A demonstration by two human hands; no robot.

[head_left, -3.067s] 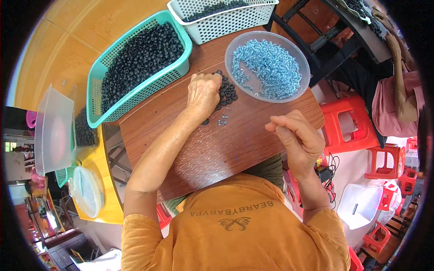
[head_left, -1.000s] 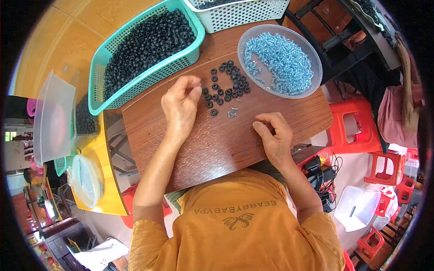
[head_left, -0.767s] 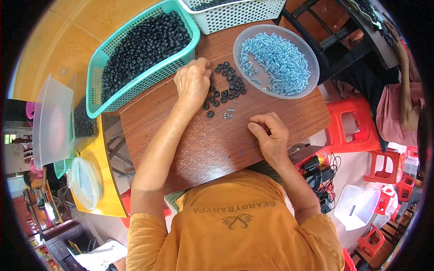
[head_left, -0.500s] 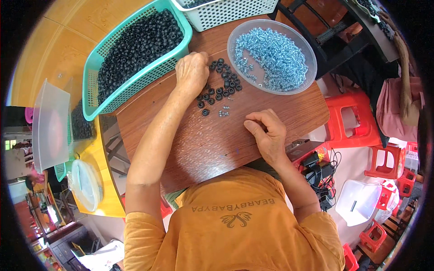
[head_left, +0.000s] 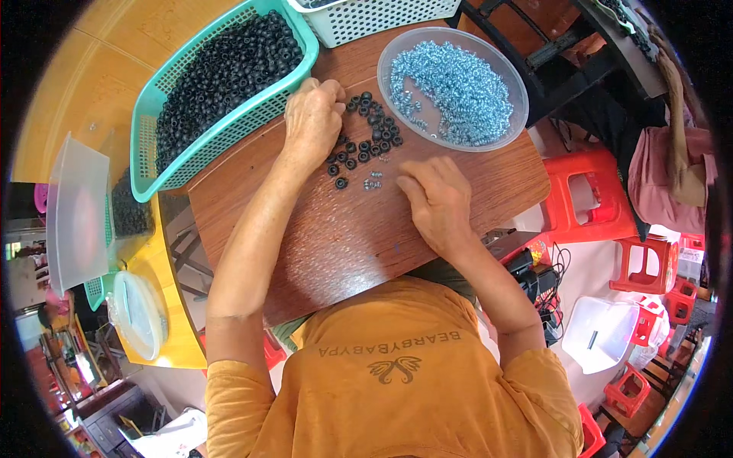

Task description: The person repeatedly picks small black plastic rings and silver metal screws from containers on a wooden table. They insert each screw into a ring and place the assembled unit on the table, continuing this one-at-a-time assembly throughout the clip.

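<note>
A brown, wood-grained counter (head_left: 343, 244) is carrying the loose parts. Off its far left edge, a long turquoise plastic basket with perforated walls (head_left: 229, 130) is holding heaped black, ring-shaped pieces (head_left: 229, 76); at far right, a round translucent plastic tub (head_left: 521, 99) is holding small, shiny, pale-blue pieces (head_left: 458, 91). The left hand (head_left: 313, 118) is bending its fingers at the left edge of the loose matt-black rings (head_left: 364, 145); the right hand (head_left: 439, 198) is standing half-curled, thumb and forefinger just beside the loose tiny glinting pieces (head_left: 372, 185). Whether either hand is gripping a part cannot be told.

Good handling is probably calling for forearms kept low and steady, with each hand keeping to its own side. The rings, likely inclined to roll, are best being pressed lightly before lifting; the tiny pieces are best being pinched singly, fingertips flat to the wood.

As to direction, the basket is pointing its long axis from near left to far right, while the tub is showing none. The loose rings are lying scattered between basket and tub, many turning their holes upward, so that their bore axes are standing roughly upright. The tiny pieces, nearer the wearer, are lying too small for their axes to be read.
</note>
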